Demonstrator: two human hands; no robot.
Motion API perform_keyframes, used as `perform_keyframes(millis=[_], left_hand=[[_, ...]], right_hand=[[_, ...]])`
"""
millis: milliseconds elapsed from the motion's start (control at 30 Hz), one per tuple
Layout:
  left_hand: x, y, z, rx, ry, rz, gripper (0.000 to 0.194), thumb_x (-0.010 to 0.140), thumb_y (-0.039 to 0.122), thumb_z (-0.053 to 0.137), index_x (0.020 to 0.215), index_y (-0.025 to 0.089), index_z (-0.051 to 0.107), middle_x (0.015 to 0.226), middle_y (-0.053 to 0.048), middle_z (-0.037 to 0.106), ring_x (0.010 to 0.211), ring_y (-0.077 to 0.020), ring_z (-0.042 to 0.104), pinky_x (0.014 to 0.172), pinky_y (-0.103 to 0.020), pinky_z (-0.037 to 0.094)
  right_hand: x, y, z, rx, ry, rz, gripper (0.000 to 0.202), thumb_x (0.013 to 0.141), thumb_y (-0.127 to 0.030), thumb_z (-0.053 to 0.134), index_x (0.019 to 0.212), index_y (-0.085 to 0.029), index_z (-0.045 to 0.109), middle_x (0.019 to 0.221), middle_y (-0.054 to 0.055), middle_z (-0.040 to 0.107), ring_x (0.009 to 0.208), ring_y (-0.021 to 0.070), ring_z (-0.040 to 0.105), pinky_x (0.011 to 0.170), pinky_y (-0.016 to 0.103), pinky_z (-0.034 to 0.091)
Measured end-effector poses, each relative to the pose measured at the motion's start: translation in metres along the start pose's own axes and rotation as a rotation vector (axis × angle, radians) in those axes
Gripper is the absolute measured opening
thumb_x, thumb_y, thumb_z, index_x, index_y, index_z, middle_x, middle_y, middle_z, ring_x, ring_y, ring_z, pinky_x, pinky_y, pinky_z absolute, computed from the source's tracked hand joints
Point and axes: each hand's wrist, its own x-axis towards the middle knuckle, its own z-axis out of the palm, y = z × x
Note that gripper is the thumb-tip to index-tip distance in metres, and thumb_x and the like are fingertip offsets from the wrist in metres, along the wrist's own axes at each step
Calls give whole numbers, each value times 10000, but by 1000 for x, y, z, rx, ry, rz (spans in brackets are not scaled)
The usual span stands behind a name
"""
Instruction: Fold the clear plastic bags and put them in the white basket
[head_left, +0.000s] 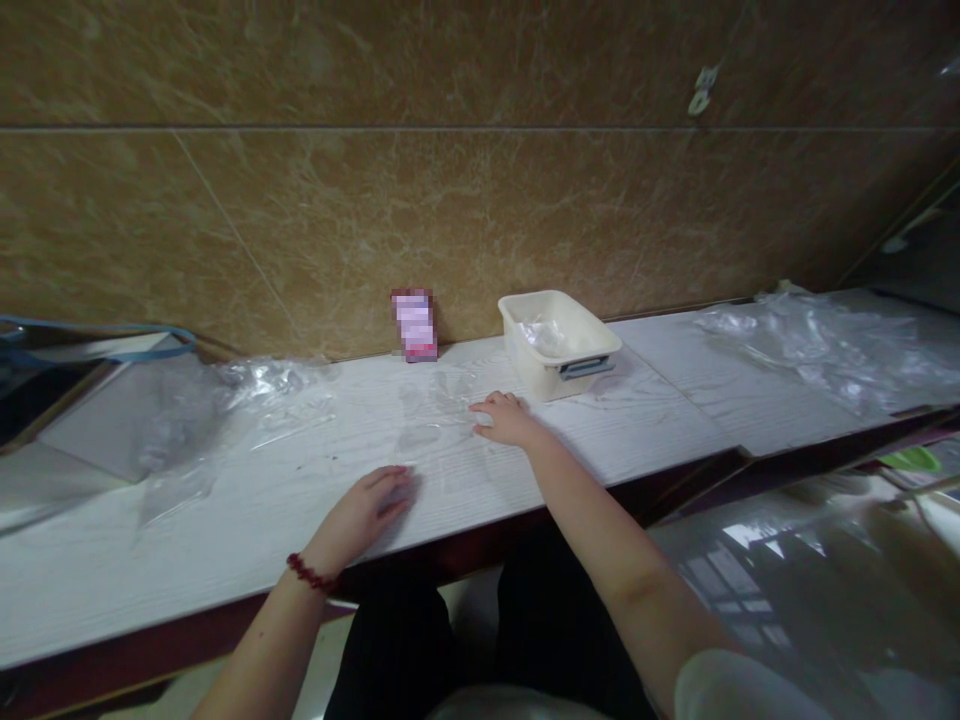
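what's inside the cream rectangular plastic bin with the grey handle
Crumpled clear plastic shows inside the cream bin. The near wall hides part of the bottom, so anything lying low there cannot be seen.

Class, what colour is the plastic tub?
The tub is cream, seen best in the head view.

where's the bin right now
In the head view, the bin stands on the table just right of centre, close to the wall, beyond the right hand and to the right of the phone.
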Motion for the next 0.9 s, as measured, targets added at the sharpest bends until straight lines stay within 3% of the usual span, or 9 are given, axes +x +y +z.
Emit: perform_keyframes(millis=[167,333,500,600,700,900], left_hand=[[3,-4,9,25,70,25,261,799,328,392,826,217,626,1000,-62,607,918,-168,547,863,-311,415],[1,1,9,54,97,27,259,805,312,383,863,184,601,937,-77,622,881,-183,556,837,-327,422],[-2,11,-2,-52,119,-24,247,817,307,342,936,186,521,949,-73,613,896,-177,560,813,-329,438],[-4,18,-9,-121,122,-50,245,829,304,319,974,181,473,964,-75,606,897,-175,566,788,-328,448],[-6,24,-13,-194,124,-81,242,838,304,308,996,184,446,971,-75,598,891,-169,569,771,-323,453],[-17,33,-16,-375,169,-151,201,827,334,350,945,189,425,972,-85,585,914,-178,560,794,-370,459]], right_hand=[[1,-3,-1,-9,-1,-49,434,714,-448,524,1125,-317,483,1128,33,462,1016,209,383,851,359,287],[3,-5,0,-9,8,-145,419,725,-401,527,1119,-262,500,1242,26,421,1116,205,337,888,362,286],[-4,-9,-1,33,-38,-252,405,773,-412,461,1114,-201,519,1208,53,474,1131,188,361,921,347,284],[-15,-10,-3,82,-98,-323,556,758,-530,415,1197,-190,445,1247,64,439,1175,208,325,958,372,244],[-26,-10,-8,90,-215,-427,776,666,-621,462,1292,-189,302,1334,81,316,1239,236,220,994,401,172],[-47,-16,-14,15,-328,-589,982,549,-602,590,1336,-201,162,1390,136,131,1271,268,95,1006,453,28]])
